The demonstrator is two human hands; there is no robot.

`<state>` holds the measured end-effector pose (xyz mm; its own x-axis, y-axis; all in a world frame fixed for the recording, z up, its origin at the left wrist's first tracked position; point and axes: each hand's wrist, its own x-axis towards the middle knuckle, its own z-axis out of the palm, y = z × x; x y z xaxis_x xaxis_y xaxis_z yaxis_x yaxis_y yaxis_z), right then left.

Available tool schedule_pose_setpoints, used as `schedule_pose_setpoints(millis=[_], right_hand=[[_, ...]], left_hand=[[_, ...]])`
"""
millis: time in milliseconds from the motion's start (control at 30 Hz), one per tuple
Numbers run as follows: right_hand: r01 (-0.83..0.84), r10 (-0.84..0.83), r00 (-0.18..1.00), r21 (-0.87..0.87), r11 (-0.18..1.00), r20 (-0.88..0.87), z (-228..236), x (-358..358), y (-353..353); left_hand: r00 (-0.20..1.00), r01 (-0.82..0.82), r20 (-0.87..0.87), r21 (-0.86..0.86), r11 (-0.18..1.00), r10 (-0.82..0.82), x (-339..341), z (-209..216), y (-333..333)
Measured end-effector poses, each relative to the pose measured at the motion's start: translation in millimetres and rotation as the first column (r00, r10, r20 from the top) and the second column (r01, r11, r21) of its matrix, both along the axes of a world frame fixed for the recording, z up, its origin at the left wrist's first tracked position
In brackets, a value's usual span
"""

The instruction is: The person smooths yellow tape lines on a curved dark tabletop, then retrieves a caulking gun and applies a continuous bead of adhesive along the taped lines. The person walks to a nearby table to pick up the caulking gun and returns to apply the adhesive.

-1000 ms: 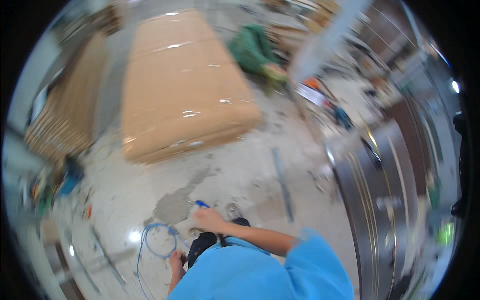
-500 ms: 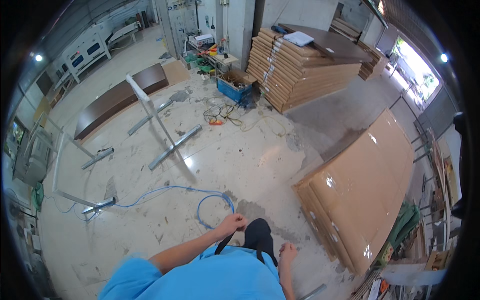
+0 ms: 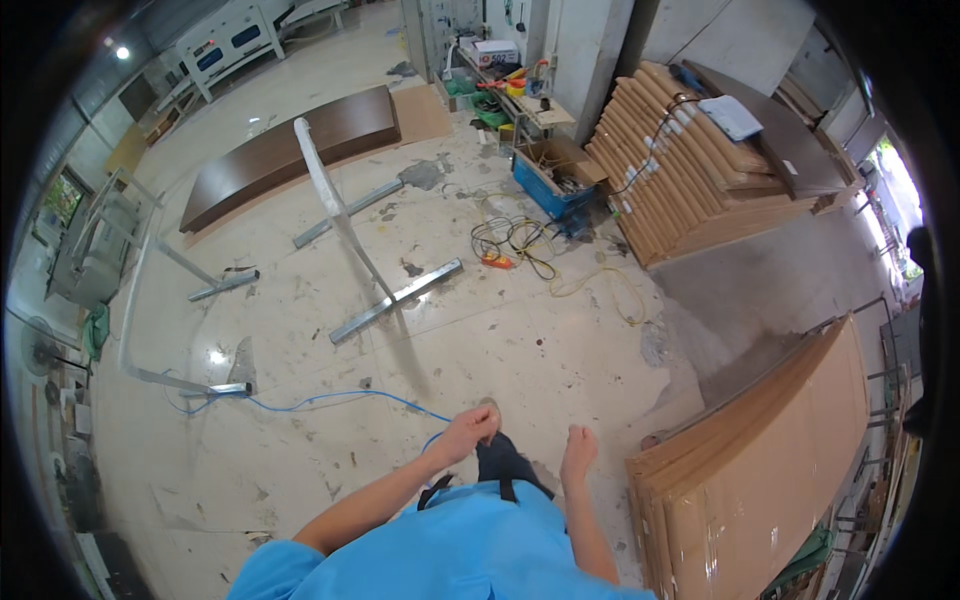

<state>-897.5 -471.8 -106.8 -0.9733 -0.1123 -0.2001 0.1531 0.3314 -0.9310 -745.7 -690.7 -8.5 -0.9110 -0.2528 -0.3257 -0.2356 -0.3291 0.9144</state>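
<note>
My left hand [image 3: 470,434] is in front of my body, fingers curled together, with nothing visible in it. My right hand [image 3: 579,456] hangs a little apart to the right, its fingers also folded in and no object showing. Neither hand touches anything. Close to my left hand, a thin blue hose [image 3: 312,400] runs across the floor. To the right of my right hand leans a stack of brown cardboard-wrapped panels [image 3: 760,470]. One of my shoes [image 3: 490,408] shows just beyond my left hand.
Ahead stand metal frames on a long steel foot [image 3: 395,301]. Brown boards [image 3: 290,155] lie beyond them. A tangled cable [image 3: 520,243] rests near a blue crate [image 3: 545,190]. At far right rises a tall pile of wrapped panels [image 3: 690,180], beside a cluttered low table [image 3: 540,112].
The view has swung left and moved forward, so the frames, crate and panel piles sit further right. Both hands have risen slightly and stay curled.
</note>
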Motion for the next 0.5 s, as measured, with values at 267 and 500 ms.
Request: schedule_pose_setpoints(millis=[267, 500], right_hand=[[-0.386, 0.409, 0.908, -0.198, 0.901, 0.092, 65.5, -123.9, -285.3], [-0.564, 0.659, 0.734, -0.392, 0.727, 0.166, 59.8, -152.4, -482.5]], left_hand=[[0.861, -0.505, 0.043, -0.035, 0.862, 0.506, -32.3, 22.4, -177.4], [0.666, -0.72, 0.37, 0.094, 0.687, 0.648, -66.2, -27.9, -284.4]])
